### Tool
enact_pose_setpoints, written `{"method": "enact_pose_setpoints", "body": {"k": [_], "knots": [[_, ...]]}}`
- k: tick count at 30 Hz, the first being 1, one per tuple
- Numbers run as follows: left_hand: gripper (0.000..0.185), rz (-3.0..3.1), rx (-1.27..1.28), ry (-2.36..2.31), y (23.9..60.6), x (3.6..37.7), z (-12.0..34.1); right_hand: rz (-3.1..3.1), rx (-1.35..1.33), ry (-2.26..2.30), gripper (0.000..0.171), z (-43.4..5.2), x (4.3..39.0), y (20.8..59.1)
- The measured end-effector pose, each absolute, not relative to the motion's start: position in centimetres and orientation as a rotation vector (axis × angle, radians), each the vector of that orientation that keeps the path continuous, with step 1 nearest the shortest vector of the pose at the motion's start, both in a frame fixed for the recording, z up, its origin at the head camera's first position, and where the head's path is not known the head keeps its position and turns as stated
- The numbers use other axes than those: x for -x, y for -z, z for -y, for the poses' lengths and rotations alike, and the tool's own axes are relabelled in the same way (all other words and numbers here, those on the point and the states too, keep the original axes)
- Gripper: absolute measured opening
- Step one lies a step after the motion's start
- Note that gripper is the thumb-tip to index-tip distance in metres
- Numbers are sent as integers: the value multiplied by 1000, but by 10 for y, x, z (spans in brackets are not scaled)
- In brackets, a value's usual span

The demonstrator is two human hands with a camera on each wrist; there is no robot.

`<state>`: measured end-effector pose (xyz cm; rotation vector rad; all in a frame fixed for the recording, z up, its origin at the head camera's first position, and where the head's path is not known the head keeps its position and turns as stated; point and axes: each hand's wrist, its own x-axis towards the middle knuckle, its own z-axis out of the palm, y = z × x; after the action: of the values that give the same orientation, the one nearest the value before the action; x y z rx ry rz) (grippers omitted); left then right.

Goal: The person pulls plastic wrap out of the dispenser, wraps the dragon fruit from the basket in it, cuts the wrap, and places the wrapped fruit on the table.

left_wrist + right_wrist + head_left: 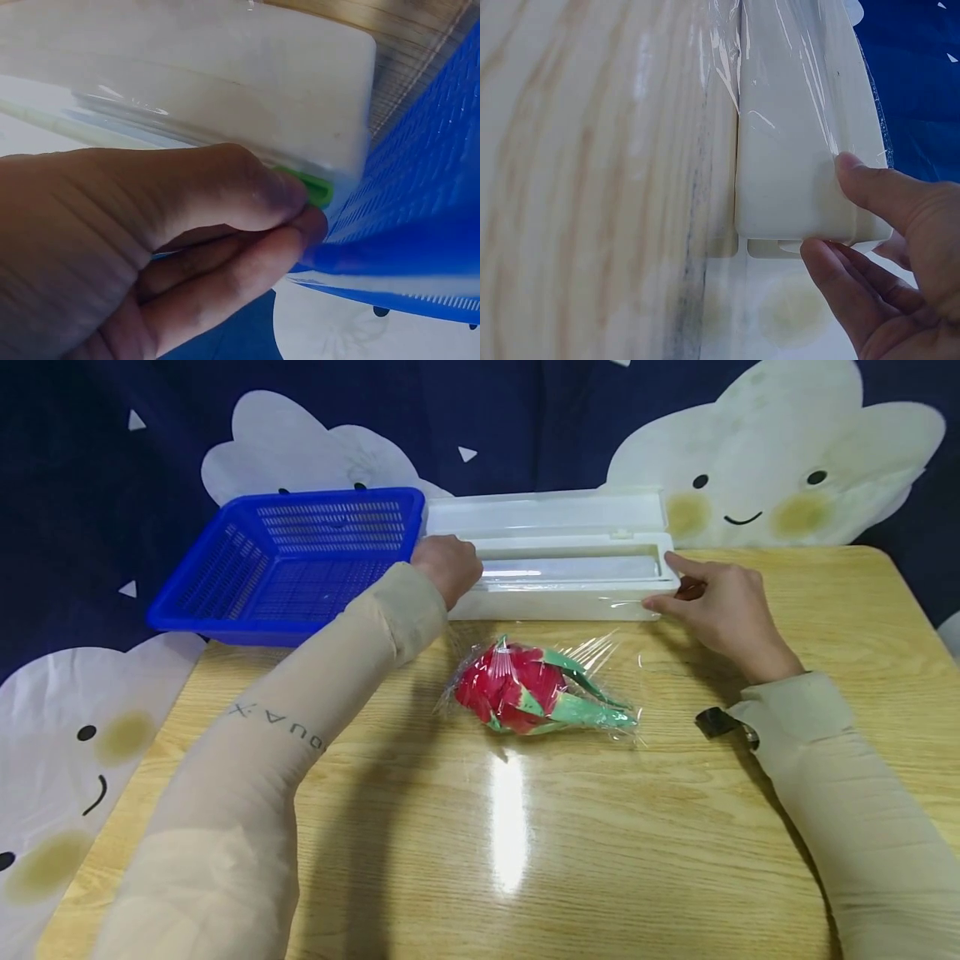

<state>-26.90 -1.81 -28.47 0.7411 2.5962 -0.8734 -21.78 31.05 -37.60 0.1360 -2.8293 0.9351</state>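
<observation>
A long white cling film dispenser (558,604) stands at the back of the table with its lid raised, film hanging over its front. At its left end my left hand (448,568) pinches a small green slide cutter (315,187) between thumb and fingers, as the left wrist view shows. My right hand (723,606) grips the dispenser's right end, thumb on the front edge and fingers at the end face. In front of the dispenser lies a red and green dragon fruit (517,689) under clear cling film (592,652).
A blue plastic basket (198,625) stands left of the dispenser, close by my left hand. The wooden table (600,843) ends at a dark curtain (525,427) printed with white clouds. A black strap end (716,722) sticks out from my right sleeve.
</observation>
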Motion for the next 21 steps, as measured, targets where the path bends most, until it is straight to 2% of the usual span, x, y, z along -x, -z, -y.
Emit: {"method": "enact_pose_setpoints", "body": {"k": [21], "knots": [[34,-2622,-740,933,294,264,17,2836,-144,-921,74,-309,219,377]]}}
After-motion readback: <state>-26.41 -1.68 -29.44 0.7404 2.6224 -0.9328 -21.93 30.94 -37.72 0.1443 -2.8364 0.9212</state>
